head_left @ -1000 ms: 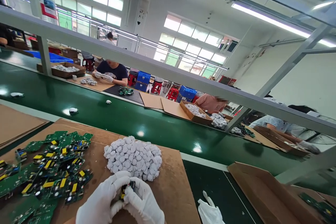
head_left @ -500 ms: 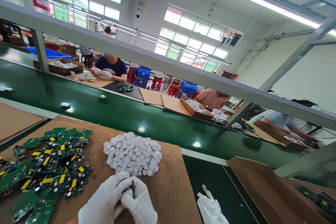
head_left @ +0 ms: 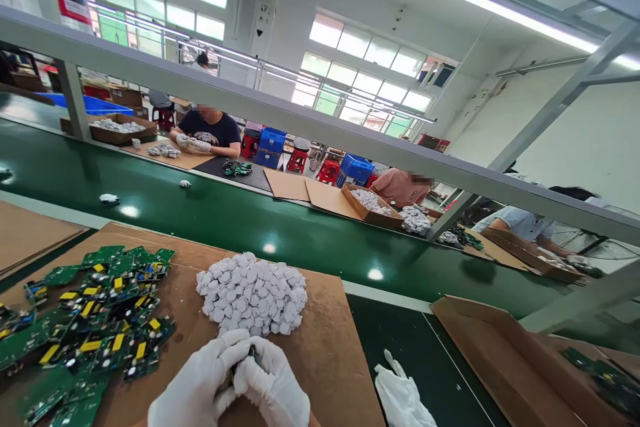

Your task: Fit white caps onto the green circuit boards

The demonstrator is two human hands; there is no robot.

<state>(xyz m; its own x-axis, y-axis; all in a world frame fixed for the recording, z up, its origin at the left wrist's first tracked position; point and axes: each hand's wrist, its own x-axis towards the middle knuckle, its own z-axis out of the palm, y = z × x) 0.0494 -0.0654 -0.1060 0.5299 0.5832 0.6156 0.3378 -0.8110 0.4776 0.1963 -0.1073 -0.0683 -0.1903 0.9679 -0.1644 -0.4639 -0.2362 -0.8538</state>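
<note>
Small dark piece [head_left: 257, 355], probably a circuit board but mostly hidden by fabric, sits between the person's two hands, at six o'clock in the view. The white-gloved left hand [head_left: 197, 377] is curled on it from nine o'clock and the white-gloved right hand [head_left: 275, 383] from three o'clock, both clamped on it and meeting around it; exactly which fingers bear on it cannot be told.

At twelve o'clock from the hands lies a heap of small white rounded pieces [head_left: 253, 293]; whether the left hand touches its near edge is unclear. At ten o'clock spreads a loose heap of green circuit boards with yellow blocks [head_left: 95, 320]. Both heaps lie on a brown cardboard sheet [head_left: 335, 340] on the table. Beyond the white heap runs a glossy green belt [head_left: 310, 233], and a limp white cloth glove [head_left: 403, 393] lies near three o'clock.

Likeliest trouble is a slip: smooth fabric dulls touch, so the piece could twist out and drop among the white ones. Squeezing unevenly might bend or break a component, since the gloves cover the contact. Drifting toward twelve could knock the white heap loose; a left elbow swung toward nine might snag the overlapping boards.
</note>
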